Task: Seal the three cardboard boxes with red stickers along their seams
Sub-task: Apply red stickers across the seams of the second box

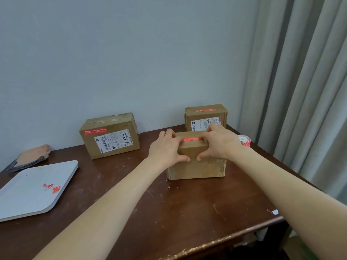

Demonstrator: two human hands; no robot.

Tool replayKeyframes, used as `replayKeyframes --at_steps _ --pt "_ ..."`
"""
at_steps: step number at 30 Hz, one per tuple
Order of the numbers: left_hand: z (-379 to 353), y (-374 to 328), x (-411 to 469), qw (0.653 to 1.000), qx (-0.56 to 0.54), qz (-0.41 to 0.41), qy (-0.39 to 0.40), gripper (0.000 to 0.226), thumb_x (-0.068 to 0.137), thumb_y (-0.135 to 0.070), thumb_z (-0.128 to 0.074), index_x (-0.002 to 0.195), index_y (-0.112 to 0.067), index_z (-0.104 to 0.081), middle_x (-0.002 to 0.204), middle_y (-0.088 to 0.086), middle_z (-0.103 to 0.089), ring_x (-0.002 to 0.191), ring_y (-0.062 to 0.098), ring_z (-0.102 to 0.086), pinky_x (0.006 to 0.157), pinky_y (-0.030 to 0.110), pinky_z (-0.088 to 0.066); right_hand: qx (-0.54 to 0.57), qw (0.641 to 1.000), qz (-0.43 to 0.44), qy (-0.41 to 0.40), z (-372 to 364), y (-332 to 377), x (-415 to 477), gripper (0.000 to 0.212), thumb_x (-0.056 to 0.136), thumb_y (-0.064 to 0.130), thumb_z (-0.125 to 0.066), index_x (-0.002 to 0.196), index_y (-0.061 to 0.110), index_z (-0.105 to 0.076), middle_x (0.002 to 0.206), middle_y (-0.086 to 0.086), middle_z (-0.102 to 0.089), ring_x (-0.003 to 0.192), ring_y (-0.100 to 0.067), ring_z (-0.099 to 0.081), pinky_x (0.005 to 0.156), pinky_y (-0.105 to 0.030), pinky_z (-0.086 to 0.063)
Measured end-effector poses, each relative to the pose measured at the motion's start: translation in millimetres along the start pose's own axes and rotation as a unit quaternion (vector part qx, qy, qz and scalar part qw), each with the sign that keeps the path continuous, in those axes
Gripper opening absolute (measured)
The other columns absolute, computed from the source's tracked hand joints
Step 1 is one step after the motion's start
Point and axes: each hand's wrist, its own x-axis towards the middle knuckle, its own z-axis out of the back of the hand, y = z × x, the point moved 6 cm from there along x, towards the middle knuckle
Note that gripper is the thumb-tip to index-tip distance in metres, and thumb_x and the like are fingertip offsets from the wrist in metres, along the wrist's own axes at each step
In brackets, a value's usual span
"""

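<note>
Three brown cardboard boxes stand on a dark wooden table. On the nearest box [197, 167], right of centre, a red sticker [191, 139] lies along the top seam. My left hand [167, 147] and my right hand [217, 143] rest on this box's top, fingers pressing the sticker's two ends, thumbs on the front face. A second box [109, 136] at the back left has a red sticker [94, 131] and a white shipping label on its front. The third box [205, 116], behind my right hand, carries a red sticker [205, 110] on its top.
A roll of red and white stickers [245, 140] sits right of the near box, close to the table edge. A white board [35, 188] with red sticker scraps lies front left; a pink cloth item [32, 156] lies behind it. Grey curtains [300, 91] hang at the right.
</note>
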Motion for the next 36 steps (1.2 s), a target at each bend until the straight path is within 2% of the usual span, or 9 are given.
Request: replayKeyframes --at_steps 4,8,10,14,18,26,30,33,36 --pt "3.1 3.7 -0.7 1.000 -0.005 0.010 -0.013 0.077 0.070 -0.064 -0.066 0.133 -0.022 -0.048 0.125 -0.003 -0.045 0.114 0.014 -0.041 0.076 0.028 -0.043 0.024 1.000 -0.010 -0.006 1.4 -4.1 0.5 0.076 0.066 0.067 -0.070 0.127 0.026 -0.054 0.112 0.001 -0.044 0.108 -0.018 -0.046 0.081 -0.034 -0.048" --pt "2.9 -2.9 -5.2 1.000 -0.003 -0.022 -0.017 0.074 0.076 -0.062 -0.061 0.140 -0.041 -0.032 0.127 -0.001 -0.042 0.116 0.018 -0.039 0.072 0.028 -0.042 -0.015 0.999 0.029 -0.010 1.3 3.3 -3.9 0.077 0.073 0.066 -0.064 0.141 0.048 -0.032 0.120 -0.001 -0.042 0.114 -0.021 -0.042 0.080 -0.034 -0.043" --pt "0.4 -4.1 -5.4 1.000 0.008 -0.030 -0.007 0.069 0.077 -0.063 -0.060 0.138 -0.047 -0.033 0.125 -0.001 -0.039 0.114 0.019 -0.036 0.070 0.028 -0.042 -0.025 0.999 0.037 -0.011 1.0 5.5 -5.2 0.073 0.074 0.066 -0.062 0.140 0.051 -0.032 0.118 -0.001 -0.042 0.113 -0.021 -0.041 0.079 -0.032 -0.041" --pt "2.8 -0.2 -2.4 1.000 -0.002 -0.026 0.000 0.068 0.075 -0.061 -0.064 0.137 -0.041 -0.042 0.125 -0.003 -0.042 0.114 0.016 -0.039 0.077 0.030 -0.046 0.011 1.000 0.012 0.006 3.9 1.5 -3.4 0.070 0.071 0.063 -0.068 0.133 0.040 -0.049 0.118 0.001 -0.045 0.112 -0.020 -0.044 0.083 -0.036 -0.046" --pt "5.3 3.7 -5.5 0.999 -0.024 -0.023 -0.003 0.067 0.075 -0.056 -0.067 0.133 -0.029 -0.049 0.126 -0.004 -0.048 0.115 0.015 -0.044 0.085 0.031 -0.045 0.036 0.999 -0.011 0.000 6.4 -4.7 -4.3 0.068 0.067 0.062 -0.073 0.122 0.025 -0.060 0.113 0.003 -0.049 0.101 -0.018 -0.051 0.075 -0.032 -0.047" --pt "6.0 4.3 -4.9 0.999 -0.031 -0.018 -0.008 0.065 0.074 -0.054 -0.069 0.129 -0.023 -0.053 0.124 -0.004 -0.052 0.114 0.016 -0.048 0.088 0.031 -0.045 0.050 0.999 -0.022 -0.004 6.9 -8.1 -4.3 0.064 0.066 0.060 -0.075 0.114 0.019 -0.060 0.101 0.006 -0.046 0.091 -0.015 -0.048 0.071 -0.029 -0.043" --pt "6.3 4.3 -5.1 0.999 -0.037 -0.010 -0.010 0.063 0.074 -0.052 -0.070 0.126 -0.021 -0.054 0.120 -0.004 -0.054 0.110 0.015 -0.050 0.086 0.030 -0.044 0.066 0.998 -0.024 0.003 6.9 -9.5 -5.3 0.058 0.066 0.058 -0.076 0.108 0.019 -0.063 0.107 0.004 -0.049 0.093 -0.016 -0.049 0.071 -0.029 -0.042" --pt "7.2 7.8 -5.4 0.998 -0.056 0.009 -0.009 0.061 0.071 -0.051 -0.073 0.119 -0.018 -0.052 0.114 -0.004 -0.053 0.107 0.014 -0.049 0.083 0.027 -0.043 0.088 0.996 -0.021 0.006 7.6 -10.6 -5.1 0.071 0.066 0.054 -0.078 0.124 0.019 -0.056 0.119 0.001 -0.049 0.107 -0.019 -0.050 0.084 -0.033 -0.047" --pt "6.2 8.3 -5.3 0.998 -0.057 0.003 -0.001 0.073 0.071 -0.055 -0.072 0.130 -0.022 -0.044 0.125 -0.003 -0.047 0.116 0.015 -0.044 0.086 0.030 -0.044 0.089 0.996 -0.012 0.016 5.4 -9.8 -5.4 0.087 0.068 0.054 -0.076 0.142 0.025 -0.039 0.131 -0.001 -0.042 0.121 -0.021 -0.044 0.094 -0.037 -0.045"
